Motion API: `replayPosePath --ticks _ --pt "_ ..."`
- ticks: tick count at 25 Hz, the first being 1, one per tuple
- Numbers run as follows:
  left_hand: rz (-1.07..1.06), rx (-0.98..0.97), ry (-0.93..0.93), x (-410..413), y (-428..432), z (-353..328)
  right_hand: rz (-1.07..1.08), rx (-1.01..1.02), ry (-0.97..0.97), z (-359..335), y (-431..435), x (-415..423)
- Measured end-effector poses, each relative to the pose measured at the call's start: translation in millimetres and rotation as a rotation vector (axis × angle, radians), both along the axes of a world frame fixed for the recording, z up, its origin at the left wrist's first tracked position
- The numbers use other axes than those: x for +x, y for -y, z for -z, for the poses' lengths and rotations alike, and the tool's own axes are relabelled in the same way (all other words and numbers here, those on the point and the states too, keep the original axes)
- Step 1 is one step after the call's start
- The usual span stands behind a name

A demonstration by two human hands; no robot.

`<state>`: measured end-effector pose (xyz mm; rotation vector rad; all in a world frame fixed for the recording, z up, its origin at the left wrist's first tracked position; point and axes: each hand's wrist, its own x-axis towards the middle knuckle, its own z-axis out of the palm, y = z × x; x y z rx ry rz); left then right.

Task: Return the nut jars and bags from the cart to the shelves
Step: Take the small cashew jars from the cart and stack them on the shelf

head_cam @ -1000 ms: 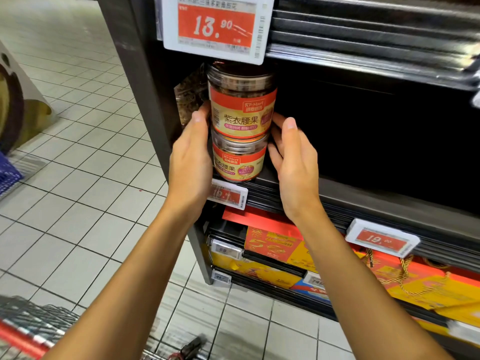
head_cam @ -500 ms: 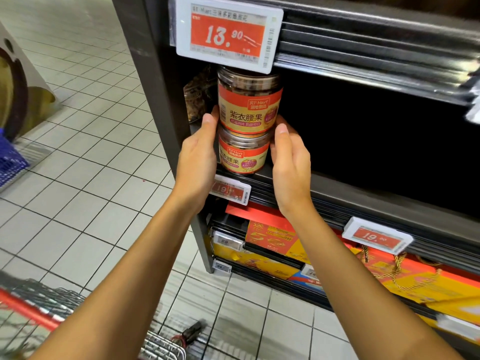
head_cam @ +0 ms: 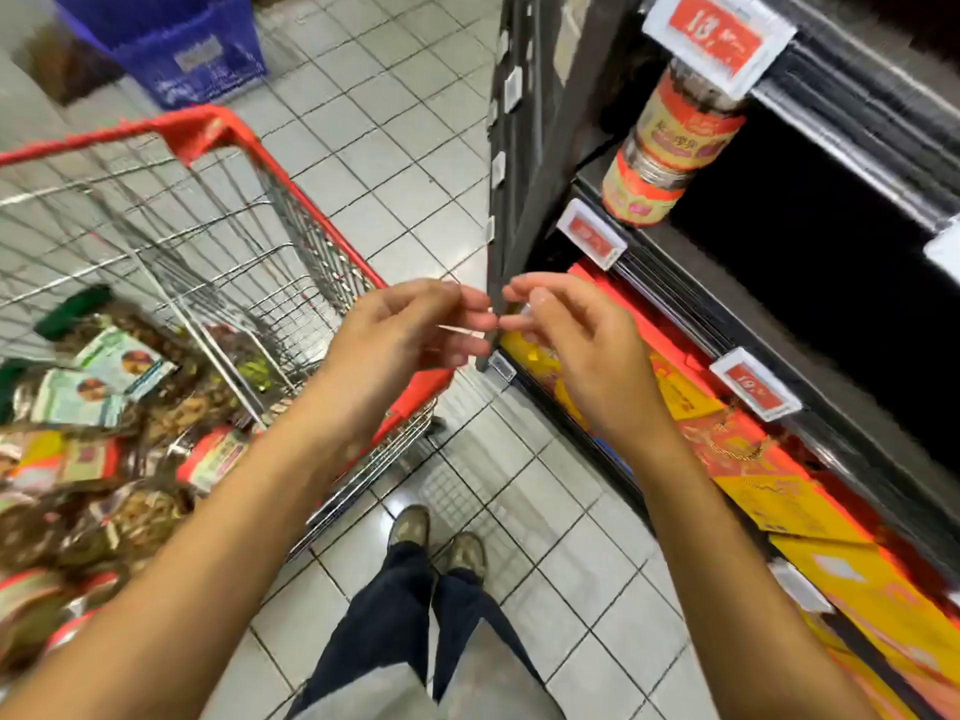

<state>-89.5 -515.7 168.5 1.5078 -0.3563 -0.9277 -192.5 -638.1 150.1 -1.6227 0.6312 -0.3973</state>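
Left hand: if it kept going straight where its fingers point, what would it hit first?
Probably the right hand, whose fingertips sit just ahead of the left hand; blur leaves depth unclear.

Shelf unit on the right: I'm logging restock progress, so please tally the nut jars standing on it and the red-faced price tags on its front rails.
Nut jars: 2, upper jar stacked on lower jar
Red-faced price tags: 3, top tag, left tag, right tag
Total: 5
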Motion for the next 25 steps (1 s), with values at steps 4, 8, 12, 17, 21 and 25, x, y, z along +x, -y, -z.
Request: replayPosePath --ticks 4,8,12,17,21,25 --pt "-0.431 0.196 -0.049 10 -170 -14 -0.423 0.042 -0.093 -23 -102 41" --pt "-0.767 0.331 -0.124 28 -311 -1 -0.721 -0.093 -0.257 -12 -191 100" --pt "-0.890 0.453 -0.241 59 -397 31 -0.885 -0.256 -0.493 31 -273 164" --pt "-0.619 0.662 -0.502 74 -419 90 -0.988 -0.227 -1.133 128 -296 171" --pt "-0.394 0.478 -0.587 48 -422 142 -0.848 0.113 -1.384 155 -307 157" --pt "-0.390 0.647 -0.623 31 -406 199 -0.889 -0.067 -1.310 175 -316 141"
